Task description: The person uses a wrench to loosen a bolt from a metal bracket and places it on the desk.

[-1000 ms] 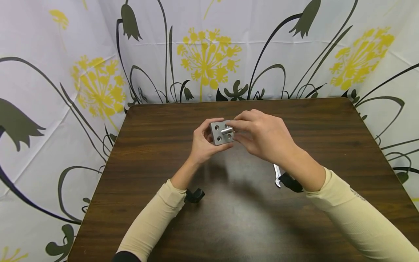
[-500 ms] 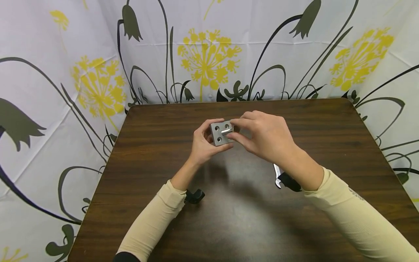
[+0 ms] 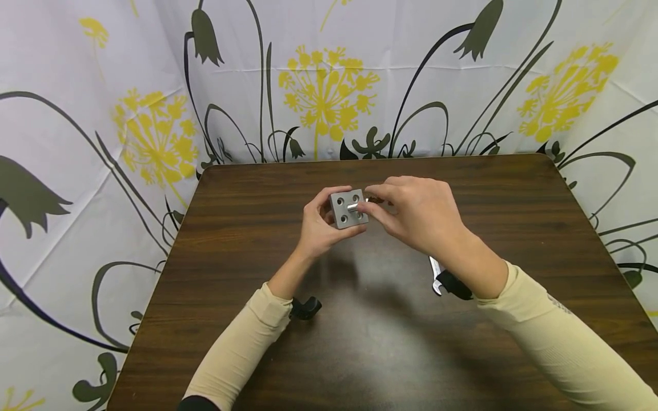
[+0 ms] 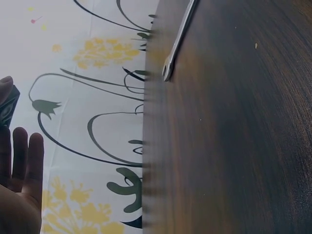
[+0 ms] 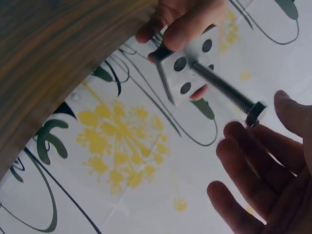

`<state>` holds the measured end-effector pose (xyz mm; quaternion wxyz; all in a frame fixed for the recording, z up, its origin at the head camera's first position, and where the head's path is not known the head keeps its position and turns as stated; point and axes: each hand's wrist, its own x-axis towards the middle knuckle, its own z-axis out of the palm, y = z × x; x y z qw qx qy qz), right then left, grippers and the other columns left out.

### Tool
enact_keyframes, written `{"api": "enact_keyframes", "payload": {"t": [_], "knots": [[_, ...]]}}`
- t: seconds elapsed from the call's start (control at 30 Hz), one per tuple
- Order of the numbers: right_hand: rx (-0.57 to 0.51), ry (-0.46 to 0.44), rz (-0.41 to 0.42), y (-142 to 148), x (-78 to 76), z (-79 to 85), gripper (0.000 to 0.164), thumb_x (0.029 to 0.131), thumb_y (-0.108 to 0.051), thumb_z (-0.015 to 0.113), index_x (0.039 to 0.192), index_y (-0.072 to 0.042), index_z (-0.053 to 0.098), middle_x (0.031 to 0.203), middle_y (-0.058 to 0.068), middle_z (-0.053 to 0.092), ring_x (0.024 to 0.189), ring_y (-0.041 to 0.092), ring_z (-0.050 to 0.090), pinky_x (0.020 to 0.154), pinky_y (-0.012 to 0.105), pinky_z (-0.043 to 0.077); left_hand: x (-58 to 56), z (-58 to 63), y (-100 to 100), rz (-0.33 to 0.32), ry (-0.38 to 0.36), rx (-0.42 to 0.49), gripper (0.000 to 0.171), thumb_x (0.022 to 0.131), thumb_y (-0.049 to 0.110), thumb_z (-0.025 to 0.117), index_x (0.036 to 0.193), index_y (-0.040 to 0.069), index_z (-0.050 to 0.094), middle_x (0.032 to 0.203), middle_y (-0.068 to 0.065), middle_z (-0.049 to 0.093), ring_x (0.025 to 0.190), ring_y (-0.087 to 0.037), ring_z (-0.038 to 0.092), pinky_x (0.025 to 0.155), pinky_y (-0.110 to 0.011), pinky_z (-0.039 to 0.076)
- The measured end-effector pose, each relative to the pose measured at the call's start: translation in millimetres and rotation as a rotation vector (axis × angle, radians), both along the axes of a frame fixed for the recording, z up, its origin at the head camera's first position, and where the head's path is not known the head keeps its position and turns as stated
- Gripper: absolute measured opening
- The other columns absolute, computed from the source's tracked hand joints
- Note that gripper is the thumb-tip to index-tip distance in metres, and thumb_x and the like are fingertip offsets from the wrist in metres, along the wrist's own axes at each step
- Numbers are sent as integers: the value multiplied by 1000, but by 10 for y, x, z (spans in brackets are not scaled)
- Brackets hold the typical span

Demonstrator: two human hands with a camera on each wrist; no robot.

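A grey metal block with several round holes is held up over the table by my left hand, thumb below and fingers above. A threaded bolt sticks out from the middle of its face, the hex head at the free end. My right hand is at that end. In the right wrist view its fingers lie just beside and behind the bolt head, and the thumb is spread away from it. Whether a fingertip touches the head is hard to tell. The left wrist view catches only the block's dark edge.
A wrench lies on the brown wooden table, partly hidden below the right forearm. Dark wrist camera mounts show at the left wrist and right wrist. A flower-patterned curtain hangs behind the table.
My right fingers and thumb have shifted around the bolt end, the thumb coming up over the bolt and the index finger drawing slightly back right. The left hand and block have hardly moved.
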<state>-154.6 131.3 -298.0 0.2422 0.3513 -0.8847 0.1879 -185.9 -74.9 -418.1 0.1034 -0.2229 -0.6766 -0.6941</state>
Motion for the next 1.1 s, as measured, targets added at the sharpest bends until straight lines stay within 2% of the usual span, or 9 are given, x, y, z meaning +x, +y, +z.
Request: {"api": "enact_keyframes", "payload": {"t": [0.07,0.17,0.27,0.33,0.53,0.7,0.77,0.93,1.1], "knots": [[17,-8,-10,2,0,5,19,88,-33,75,95,-16,78,78,-6,70,59,13,60,45,33,43,0,0,4,1,-3,-3,72,61,-12,87,126,4,61,112,-11,61,96,-24,61,75,-32,56],[41,-20,45,18,-3,8,11,86,-20,77,96,-16,78,83,-6,70,65,14,61,49,33,47,3,-3,12,3,-13,-3,72,61,-13,87,126,6,62,113,-11,61,96,-23,61,76,-32,56],[42,-14,106,31,-4,10,24,81,-12,81,104,-16,78,96,-3,69,78,17,63,58,35,52,11,-5,19,3,-14,-4,72,62,-14,86,127,3,60,114,-13,61,96,-23,60,76,-31,55],[28,-11,100,33,-4,9,27,80,-16,82,107,-16,77,98,-2,69,81,18,63,59,35,52,10,-7,22,1,-10,-1,73,61,-16,85,127,-1,58,114,-14,60,96,-23,60,76,-31,55],[22,-50,-24,32,16,27,24,84,-34,79,101,-16,78,81,-5,70,64,12,61,46,33,44,14,20,35,-3,-7,-9,73,62,-13,86,128,-1,58,114,-11,61,96,-23,61,76,-32,56],[41,-51,54,45,19,31,22,81,-16,81,103,-16,78,92,-3,70,77,16,63,56,34,51,8,17,28,2,-11,-7,72,62,-12,87,127,4,61,113,-11,61,96,-24,60,77,-33,56],[23,-38,70,44,19,26,26,80,-16,82,106,-16,78,95,-3,69,80,17,63,58,35,51,6,9,26,3,-9,-6,72,61,-12,88,126,5,61,113,-10,61,96,-24,60,76,-33,56],[2,-57,-8,31,13,27,23,84,-32,79,101,-17,78,84,-5,71,65,13,60,47,32,45,3,-1,35,3,0,0,72,61,-12,88,126,2,60,112,-11,61,95,-24,61,76,-33,56],[48,-39,71,48,13,25,16,83,-16,80,99,-16,79,91,-4,69,74,15,62,55,33,50,19,31,45,6,-19,-5,72,61,-15,86,127,0,59,114,-12,61,96,-23,60,77,-31,56]]}}
